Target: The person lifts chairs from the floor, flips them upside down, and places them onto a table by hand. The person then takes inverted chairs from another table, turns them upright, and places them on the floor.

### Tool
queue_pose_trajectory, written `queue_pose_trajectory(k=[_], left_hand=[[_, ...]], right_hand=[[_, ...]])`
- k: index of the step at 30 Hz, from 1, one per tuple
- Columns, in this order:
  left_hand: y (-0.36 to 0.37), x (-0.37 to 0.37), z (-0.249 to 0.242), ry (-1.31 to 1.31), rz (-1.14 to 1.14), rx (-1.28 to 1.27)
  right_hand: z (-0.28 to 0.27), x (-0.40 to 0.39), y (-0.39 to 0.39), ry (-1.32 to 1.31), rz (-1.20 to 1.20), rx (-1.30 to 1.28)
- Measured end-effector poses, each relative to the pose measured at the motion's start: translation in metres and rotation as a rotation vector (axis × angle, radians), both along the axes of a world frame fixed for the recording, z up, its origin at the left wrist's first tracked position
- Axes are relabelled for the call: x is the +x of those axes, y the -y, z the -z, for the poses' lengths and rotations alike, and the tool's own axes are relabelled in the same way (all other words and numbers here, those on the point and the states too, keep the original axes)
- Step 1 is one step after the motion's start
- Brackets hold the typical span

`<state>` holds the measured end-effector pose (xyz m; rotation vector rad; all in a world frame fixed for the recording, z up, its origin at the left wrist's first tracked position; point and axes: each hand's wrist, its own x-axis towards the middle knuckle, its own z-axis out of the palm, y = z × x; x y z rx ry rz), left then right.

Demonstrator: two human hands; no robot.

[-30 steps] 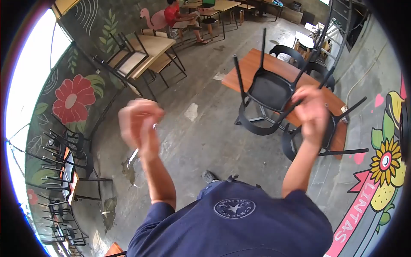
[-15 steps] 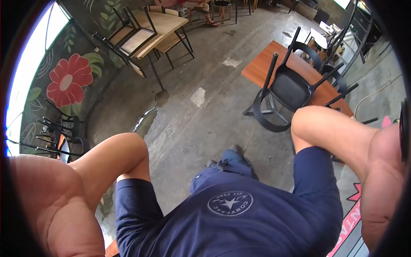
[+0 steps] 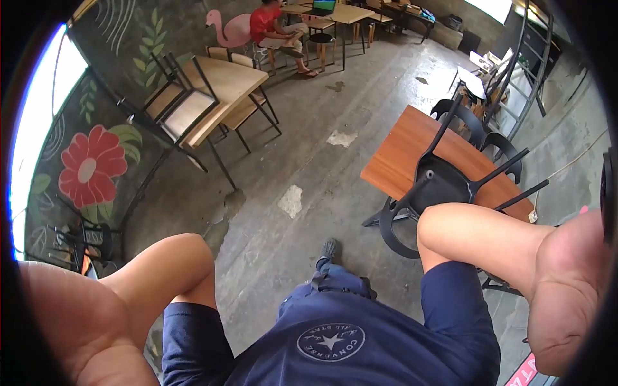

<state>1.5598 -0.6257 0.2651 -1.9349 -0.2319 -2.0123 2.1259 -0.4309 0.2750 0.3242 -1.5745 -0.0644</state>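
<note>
- The grey concrete floor spreads out ahead of you, with pale worn patches on it.
- Ahead on your right stands a reddish-brown table; ahead on your left, a pale wooden table bears an upturned chair.
- Far off, a person in a red shirt sits near another table.
- The black chair nearest your right arm lies upside down on the reddish-brown table, legs up, its curved back hanging past the near edge.
- Your left hand is up close to the camera, elbow bent; its fingers are out of the picture, so I cannot tell whether they grasp anything.
- Your right hand is up likewise on the other side, fingers also cut off; I cannot tell their state.
</note>
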Motion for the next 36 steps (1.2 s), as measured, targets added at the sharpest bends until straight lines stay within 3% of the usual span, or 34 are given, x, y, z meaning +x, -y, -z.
queue_pose_trajectory(k=[1,2,3,4,5,6,9,12,15,23,25,28,30,32,34,36], left_hand=[[-0.05,0.041,-0.007,-0.017,0.025,-0.011],[-0.046,-0.002,-0.007,-0.036,0.055,-0.019],[-0.092,0.033,-0.011,-0.054,0.088,-0.021],[-0.114,0.03,-0.012,-0.071,0.125,-0.024],[-0.132,0.019,-0.01,-0.084,0.167,-0.024],[-0.155,0.014,-0.008,-0.092,0.207,-0.032],[-0.208,-0.009,0.002,-0.112,0.321,-0.08],[-0.305,0.059,0.0,-0.147,0.456,-0.14],[-0.367,0.017,0.014,-0.174,0.608,-0.202],[-0.574,0.101,0.021,-0.305,0.918,-0.298],[-0.616,0.136,0.015,-0.347,0.976,-0.272],[-0.675,0.162,0.005,-0.386,1.066,-0.238],[-0.722,0.177,0.035,-0.32,1.152,-0.384],[-0.752,0.198,0.079,-0.094,1.255,-0.659],[-0.78,0.21,0.122,0.021,1.418,-1.016],[-0.808,0.221,0.163,0.156,1.565,-1.331]], right_hand=[[0.001,-0.011,-0.01,-0.007,0.013,-0.007],[0.002,-0.015,-0.019,-0.017,0.032,-0.011],[0.002,-0.022,-0.03,-0.025,0.054,-0.01],[-0.004,-0.055,-0.055,-0.033,0.081,-0.009],[0.005,-0.016,-0.048,-0.036,0.111,-0.007],[-0.003,-0.049,-0.072,-0.034,0.14,-0.012],[0.001,-0.03,-0.096,-0.024,0.22,-0.054],[0.012,-0.006,-0.099,-0.031,0.319,-0.112],[0.018,-0.03,-0.118,-0.03,0.433,-0.178],[0.039,-0.015,-0.171,-0.088,0.643,-0.283],[0.039,-0.028,-0.186,-0.105,0.681,-0.261],[0.021,-0.119,-0.297,-0.107,0.742,-0.238],[0.016,-0.13,-0.318,-0.101,0.779,-0.203],[0.035,-0.126,-0.351,0.069,0.891,-0.378],[0.07,-0.122,-0.402,0.106,0.732,-0.419],[0.106,-0.134,-0.437,-0.002,0.665,-0.779]])
